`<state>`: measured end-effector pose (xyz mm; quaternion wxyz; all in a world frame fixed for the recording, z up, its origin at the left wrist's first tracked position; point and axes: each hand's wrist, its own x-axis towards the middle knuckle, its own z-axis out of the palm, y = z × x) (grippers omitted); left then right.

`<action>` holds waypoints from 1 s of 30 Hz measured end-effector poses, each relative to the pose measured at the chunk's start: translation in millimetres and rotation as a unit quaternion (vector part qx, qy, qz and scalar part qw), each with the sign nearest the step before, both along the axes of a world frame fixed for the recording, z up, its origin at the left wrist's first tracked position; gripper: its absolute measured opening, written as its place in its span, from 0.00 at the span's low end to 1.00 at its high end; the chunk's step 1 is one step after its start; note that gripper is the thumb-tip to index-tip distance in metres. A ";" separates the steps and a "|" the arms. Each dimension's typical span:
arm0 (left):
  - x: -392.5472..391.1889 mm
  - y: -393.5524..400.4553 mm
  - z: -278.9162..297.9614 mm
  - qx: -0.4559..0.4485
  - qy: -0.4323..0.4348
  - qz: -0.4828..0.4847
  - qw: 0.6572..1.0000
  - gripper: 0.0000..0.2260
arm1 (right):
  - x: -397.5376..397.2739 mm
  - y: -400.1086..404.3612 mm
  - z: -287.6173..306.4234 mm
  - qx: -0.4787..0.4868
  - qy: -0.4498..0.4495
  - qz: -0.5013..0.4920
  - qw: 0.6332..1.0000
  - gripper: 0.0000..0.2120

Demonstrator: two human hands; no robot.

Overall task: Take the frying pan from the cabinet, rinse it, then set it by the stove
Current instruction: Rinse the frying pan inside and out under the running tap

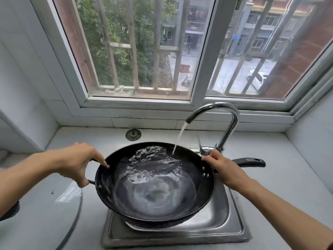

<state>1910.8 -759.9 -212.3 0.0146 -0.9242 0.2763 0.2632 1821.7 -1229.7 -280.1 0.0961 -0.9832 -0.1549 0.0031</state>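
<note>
Over the sink (232, 230), frying pan (155, 188) between both hands' fingers (106, 164)

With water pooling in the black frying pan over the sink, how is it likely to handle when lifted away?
The frying pan probably feels heavier than it would empty, and the swirling water may slosh if tipped. Its wet rim looks slippery where the left hand grips it. The right hand holds near the handle, so it likely stays rigid.

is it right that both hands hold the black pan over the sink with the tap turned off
Not quite. The tap is running: the head view shows a stream of water falling from its spout into the frying pan. The rest stands: the left hand and the right hand hold the pan at opposite sides over the sink.
</note>
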 end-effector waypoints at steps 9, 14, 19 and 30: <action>-0.2 -21.6 -24.9 -0.055 0.072 -0.013 0.996 0.28 | -1.1 -20.1 26.2 -0.053 -0.031 0.021 0.998 0.28; 3.5 -31.8 -50.4 -0.058 0.096 -0.007 0.994 0.30 | -3.2 -33.2 32.6 -0.105 -0.043 0.016 0.993 0.27; 11.9 -41.3 -79.7 -0.061 0.101 0.007 0.993 0.32 | -9.6 -42.6 43.6 -0.139 -0.057 0.001 0.989 0.28; 17.7 -86.2 -99.9 -0.075 0.052 -0.057 0.994 0.34 | -25.5 -56.6 76.2 -0.186 -0.082 -0.032 0.979 0.28</action>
